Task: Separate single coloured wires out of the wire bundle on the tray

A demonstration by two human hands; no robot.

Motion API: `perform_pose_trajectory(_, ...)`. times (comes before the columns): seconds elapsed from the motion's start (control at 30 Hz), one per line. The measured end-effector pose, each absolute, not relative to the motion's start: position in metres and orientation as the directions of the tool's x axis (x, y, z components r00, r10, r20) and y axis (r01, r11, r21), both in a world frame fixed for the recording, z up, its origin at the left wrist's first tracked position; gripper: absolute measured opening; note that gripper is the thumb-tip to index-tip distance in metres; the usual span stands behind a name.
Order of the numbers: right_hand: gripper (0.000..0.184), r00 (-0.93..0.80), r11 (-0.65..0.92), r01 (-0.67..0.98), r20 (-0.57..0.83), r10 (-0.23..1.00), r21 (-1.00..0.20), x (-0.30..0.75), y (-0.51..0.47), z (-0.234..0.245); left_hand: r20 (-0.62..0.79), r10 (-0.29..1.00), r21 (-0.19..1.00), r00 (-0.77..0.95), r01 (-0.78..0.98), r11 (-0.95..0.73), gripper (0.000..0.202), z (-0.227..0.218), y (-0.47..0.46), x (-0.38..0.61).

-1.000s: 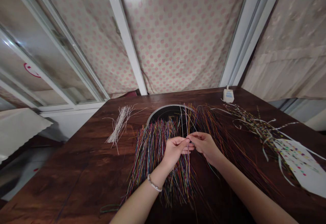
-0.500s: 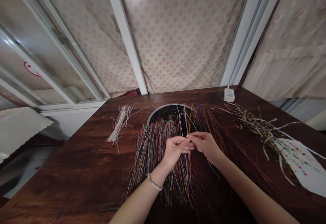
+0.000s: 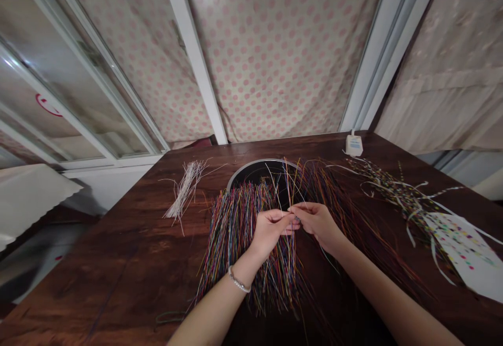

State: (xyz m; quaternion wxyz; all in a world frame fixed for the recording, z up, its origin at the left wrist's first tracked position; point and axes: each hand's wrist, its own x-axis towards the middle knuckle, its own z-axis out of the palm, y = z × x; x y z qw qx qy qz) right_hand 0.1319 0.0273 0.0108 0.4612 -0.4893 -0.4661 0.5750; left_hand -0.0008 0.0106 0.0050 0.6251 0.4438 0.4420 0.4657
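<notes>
My left hand (image 3: 272, 229) is closed in a pinch on several thin cords (image 3: 289, 186), white and coloured, which stick up above the fingers and hang below them. Its fingertips meet those of my right hand (image 3: 315, 222), also pinched on the cords; a white strand trails beneath it. Which cord each finger grips is too small to tell. Under and left of my hands spreads a thick fringe of multicoloured cords (image 3: 236, 230). Behind it shows the grey rim of a round black plate-like piece (image 3: 251, 166). Orange and purple cords (image 3: 353, 225) fan out to the right.
A bundle of white cords (image 3: 186, 188) lies on the dark wooden table (image 3: 149, 262) at the left. At the right are strung beads and ribbons (image 3: 396, 188) and a white sheet dotted with colours (image 3: 467, 251). A small white box (image 3: 353, 146) stands at the back edge.
The upper end of a white cord above my left hand has swung left. Both hands keep nearly the same place and remain pinched together.
</notes>
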Motion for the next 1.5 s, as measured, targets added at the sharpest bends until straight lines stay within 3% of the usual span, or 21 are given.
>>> perform_pose_trajectory(1.27, 0.026, -0.059, -0.13, -0.022, -0.128, 0.99, -0.991, 0.1317, 0.0266, 0.0121, -0.145, 0.969, 0.961, 0.199, -0.203, 0.185, 0.033, 0.004, 0.011, -0.0006)
perform_pose_trajectory(1.5, 0.02, -0.053, -0.023, 0.056, -0.026, 0.998, -0.998, 0.1334, 0.0283, 0.0064, -0.168, 0.962, 0.952, 0.216, -0.219, 0.215, 0.033, 0.005, 0.0118, -0.0005)
